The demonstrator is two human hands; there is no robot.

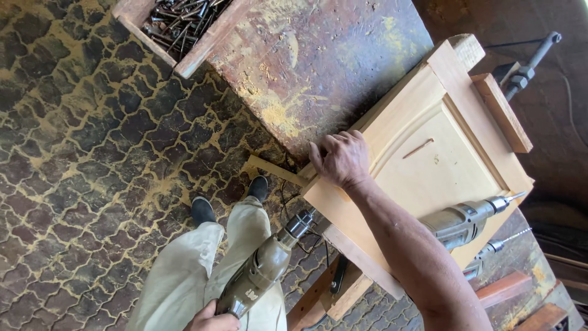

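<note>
1. The person stands on a dark patterned floor [92,159] dusted with sawdust, both shoes and pale trousers in sight below.
2. The right hand [340,158] lies on the near edge of a pale wooden cabinet door [429,165]. The fingers curl over that edge, so the grip is wrapped on the wood.
3. The left hand [211,320] sits at the bottom edge of the view, closed round the handle of an olive-green electric drill [263,270]. Only part of the hand shows. The drill's chuck points up toward the lower corner of the door and stops just short of it.
4. The cabinet door rests on the table [318,61], a worn, stained brown board with sawdust on it. The door has a raised arched panel in its middle, and a thin wooden sliver lies on that panel.
5. A second drill [468,220], grey-green with a bit fitted, lies on the door's far right side, well apart from the right hand. Another bit tip shows just below it.
6. A wooden box of dark screws [180,24] sits at the table's top left corner.
7. A clamp [527,67] with a metal screw holds the door's upper right corner.
</note>
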